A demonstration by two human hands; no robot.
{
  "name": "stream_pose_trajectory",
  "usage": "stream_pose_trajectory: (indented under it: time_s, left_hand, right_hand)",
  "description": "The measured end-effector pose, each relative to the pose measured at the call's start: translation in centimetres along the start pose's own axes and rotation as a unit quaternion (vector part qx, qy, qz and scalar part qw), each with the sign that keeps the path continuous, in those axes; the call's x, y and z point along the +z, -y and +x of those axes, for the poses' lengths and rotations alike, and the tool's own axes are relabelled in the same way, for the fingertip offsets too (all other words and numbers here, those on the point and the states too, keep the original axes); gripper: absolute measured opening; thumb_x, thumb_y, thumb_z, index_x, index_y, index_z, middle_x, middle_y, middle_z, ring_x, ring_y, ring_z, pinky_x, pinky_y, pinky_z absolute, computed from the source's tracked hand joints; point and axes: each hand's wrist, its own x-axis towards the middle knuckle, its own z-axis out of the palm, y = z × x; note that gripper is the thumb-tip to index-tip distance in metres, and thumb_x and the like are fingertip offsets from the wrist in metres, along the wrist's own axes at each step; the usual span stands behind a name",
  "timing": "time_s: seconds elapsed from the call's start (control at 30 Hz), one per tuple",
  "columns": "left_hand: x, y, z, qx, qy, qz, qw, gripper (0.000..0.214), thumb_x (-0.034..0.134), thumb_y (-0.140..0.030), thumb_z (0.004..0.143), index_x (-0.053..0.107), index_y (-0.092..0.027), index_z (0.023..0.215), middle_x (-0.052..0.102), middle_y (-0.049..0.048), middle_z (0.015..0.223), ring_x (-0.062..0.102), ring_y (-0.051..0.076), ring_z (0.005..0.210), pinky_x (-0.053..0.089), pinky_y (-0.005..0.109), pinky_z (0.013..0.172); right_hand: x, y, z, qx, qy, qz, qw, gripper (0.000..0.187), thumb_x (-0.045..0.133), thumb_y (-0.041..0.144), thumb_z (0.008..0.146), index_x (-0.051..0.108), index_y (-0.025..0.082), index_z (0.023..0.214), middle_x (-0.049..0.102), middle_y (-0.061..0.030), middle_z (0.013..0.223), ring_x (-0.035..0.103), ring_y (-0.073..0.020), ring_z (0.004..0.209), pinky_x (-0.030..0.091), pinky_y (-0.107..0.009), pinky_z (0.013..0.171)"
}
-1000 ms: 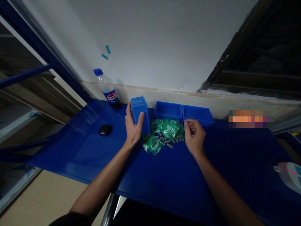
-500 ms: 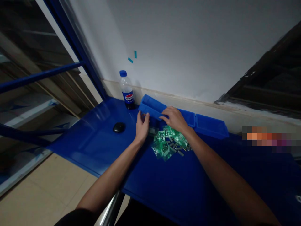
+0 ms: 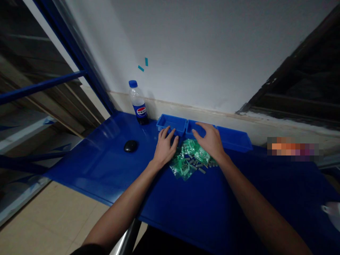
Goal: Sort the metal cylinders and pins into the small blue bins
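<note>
Three blue plastic bins stand in a row along the wall: a left bin (image 3: 174,119), a middle bin (image 3: 199,131) and a right bin (image 3: 233,139). My left hand (image 3: 165,148), fingers spread and holding nothing, is at the front of the left bin; whether it touches the rim I cannot tell. Over the near side of the middle bin, my right hand (image 3: 211,141) is open, thumb and fingers apart. Between and below the hands lies a heap of clear plastic bags with green contents (image 3: 183,168). Small grey cylinder-like pieces (image 3: 202,170) lie among them.
A cola bottle (image 3: 139,108), partly filled with dark liquid, stands left of the bins. Nearer me is a black computer mouse (image 3: 130,146). All rest on a blue table (image 3: 111,159) against a white wall (image 3: 186,63). A blue metal frame (image 3: 42,85) rises at the left.
The left bin, tilted up between both hands earlier, now sits level in the row. Both hands have let go of it and opened; the right hand has shifted right, over the middle bin.
</note>
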Motion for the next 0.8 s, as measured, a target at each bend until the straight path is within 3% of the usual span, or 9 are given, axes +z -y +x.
stream_pose_trajectory:
  time_s: [0.07,0.17,0.27,0.33,0.43,0.5,0.57,0.67,0.8]
  left_hand:
    - [0.0,-0.5,-0.1,-0.002,-0.004,0.009,1.000,0.047,0.049,-0.043,0.108,0.064,-0.016,0.144,0.047,0.0177,0.159,0.043,0.035,0.147,0.038,0.057,0.125]
    - [0.1,-1.7,-0.6,-0.007,0.012,0.021,1.000,0.043,0.048,-0.045,0.108,0.071,-0.020,0.135,0.060,0.0153,0.143,0.054,0.033,0.131,0.045,0.054,0.117]
    - [0.6,-3.0,-1.4,-0.030,0.055,0.050,0.997,0.042,0.046,-0.049,0.108,0.072,-0.027,0.133,0.066,0.0123,0.131,0.055,0.035,0.125,0.048,0.057,0.108]
    - [1.1,-4.0,-2.1,-0.030,0.061,0.081,0.994,0.044,0.046,-0.052,0.108,0.067,-0.031,0.140,0.063,0.0121,0.139,0.050,0.039,0.132,0.046,0.059,0.106]
    - [2.3,-5.2,-2.8,-0.002,0.058,0.120,0.991,0.049,0.045,-0.051,0.108,0.058,-0.032,0.151,0.055,0.0140,0.149,0.042,0.040,0.139,0.043,0.061,0.108]
    - [3.1,-5.6,-3.0,0.020,0.064,0.138,0.988,0.051,0.044,-0.050,0.108,0.055,-0.030,0.154,0.053,0.0156,0.150,0.042,0.040,0.139,0.041,0.061,0.108]
    - [3.8,-5.8,-2.9,0.040,0.066,0.148,0.986,0.050,0.044,-0.048,0.108,0.055,-0.029,0.153,0.052,0.0162,0.150,0.042,0.040,0.138,0.041,0.060,0.108]
    - [4.4,-5.7,-2.2,0.069,0.038,0.137,0.987,0.047,0.043,-0.044,0.109,0.058,-0.026,0.150,0.054,0.0162,0.145,0.044,0.037,0.134,0.041,0.056,0.107]
    - [4.6,-5.6,-0.8,0.140,0.017,0.096,0.985,0.040,0.042,-0.038,0.109,0.063,-0.023,0.139,0.057,0.0160,0.135,0.047,0.034,0.128,0.041,0.052,0.108]
  right_hand:
    - [-2.3,-1.5,-2.2,0.079,-0.071,-0.052,0.993,0.042,0.062,0.041,0.099,0.074,0.012,0.127,0.078,-0.0202,0.126,0.070,-0.0370,0.119,0.050,-0.053,0.108]
    - [-5.3,-3.7,-6.3,0.132,-0.119,-0.084,0.980,0.036,0.058,0.041,0.099,0.075,0.016,0.119,0.078,-0.0173,0.120,0.069,-0.0353,0.111,0.049,-0.052,0.106]
    - [-7.3,-5.3,-10.8,0.178,-0.048,-0.121,0.975,0.030,0.062,0.043,0.096,0.076,0.019,0.109,0.076,-0.0153,0.105,0.070,-0.0336,0.097,0.052,-0.051,0.096]
    - [-7.9,-5.9,-13.3,0.171,0.022,-0.151,0.973,0.040,0.075,0.044,0.086,0.076,0.022,0.119,0.073,-0.0168,0.114,0.068,-0.0373,0.105,0.051,-0.053,0.097]
    - [-8.1,-6.5,-15.6,0.177,0.082,-0.100,0.976,0.045,0.082,0.039,0.080,0.076,0.025,0.122,0.071,-0.0117,0.105,0.070,-0.0319,0.095,0.053,-0.047,0.090]
    - [-7.9,-7.0,-16.0,0.208,0.076,-0.035,0.975,0.035,0.083,0.035,0.077,0.079,0.025,0.110,0.070,-0.0075,0.096,0.069,-0.0258,0.081,0.054,-0.042,0.081]
    - [-7.8,-7.5,-15.7,0.230,0.048,0.026,0.972,0.021,0.083,0.032,0.075,0.080,0.023,0.094,0.070,-0.0059,0.089,0.069,-0.0250,0.080,0.054,-0.041,0.081]
    - [-7.9,-7.4,-14.5,0.256,-0.005,0.148,0.955,0.024,0.084,0.042,0.077,0.079,0.022,0.090,0.076,-0.0062,0.090,0.071,-0.0265,0.083,0.054,-0.040,0.078]
    - [-7.8,-5.3,-11.1,0.193,-0.105,0.193,0.956,0.027,0.087,0.044,0.077,0.076,0.022,0.089,0.078,-0.0065,0.092,0.072,-0.0273,0.088,0.054,-0.041,0.084]
